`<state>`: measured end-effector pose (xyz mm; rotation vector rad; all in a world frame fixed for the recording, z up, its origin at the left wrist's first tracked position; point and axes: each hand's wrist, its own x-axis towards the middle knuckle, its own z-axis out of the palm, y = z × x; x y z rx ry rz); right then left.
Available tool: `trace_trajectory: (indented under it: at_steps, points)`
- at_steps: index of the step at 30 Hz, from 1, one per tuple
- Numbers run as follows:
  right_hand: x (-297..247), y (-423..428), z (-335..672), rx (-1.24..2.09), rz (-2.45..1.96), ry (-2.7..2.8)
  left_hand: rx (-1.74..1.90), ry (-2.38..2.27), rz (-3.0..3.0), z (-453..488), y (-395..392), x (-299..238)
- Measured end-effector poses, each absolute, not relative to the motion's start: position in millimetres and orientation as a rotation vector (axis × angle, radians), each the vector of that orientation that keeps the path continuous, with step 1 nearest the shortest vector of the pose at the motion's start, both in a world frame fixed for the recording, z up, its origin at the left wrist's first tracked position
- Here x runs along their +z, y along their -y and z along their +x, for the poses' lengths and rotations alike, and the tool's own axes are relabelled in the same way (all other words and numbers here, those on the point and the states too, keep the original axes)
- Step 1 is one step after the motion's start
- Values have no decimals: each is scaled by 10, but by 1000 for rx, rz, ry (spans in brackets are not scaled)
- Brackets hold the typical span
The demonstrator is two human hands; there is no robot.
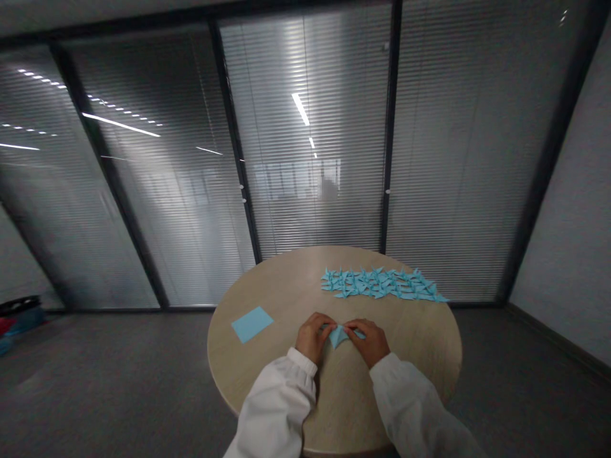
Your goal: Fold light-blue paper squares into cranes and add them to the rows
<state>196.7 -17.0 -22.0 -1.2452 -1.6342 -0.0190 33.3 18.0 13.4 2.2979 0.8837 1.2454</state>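
Note:
A small piece of folded blue paper [338, 337] sits between my two hands, over the middle of the round wooden table [286, 273]. My left hand [314, 337] pinches its left edge between thumb and fingers. On the other side, my right hand [368, 341] grips the right edge in the same way, and a bit of blue shows under its fingers. The fingers partly cover the paper, so its full folded shape is hidden. Off to the left, a flat blue paper sheet [252, 324] lies on the tabletop.
Several blue folded paper cranes [377, 283] are packed in rows at the table's back right. Behind the table stands a glass partition with blinds [315, 210]. A dark bin-like object [21, 315] with red and blue items is on the floor at far left.

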Motion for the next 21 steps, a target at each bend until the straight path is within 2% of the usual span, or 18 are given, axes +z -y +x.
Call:
trace_trajectory:
  at_steps: [12,21]
  points:
    - [-249,145,1957,210,-1249,1503,1163,-981,2147,363,-160,136]
    - [-182,189,1930,364,-1234,1467,1101,-878,1995,400,-125,147]
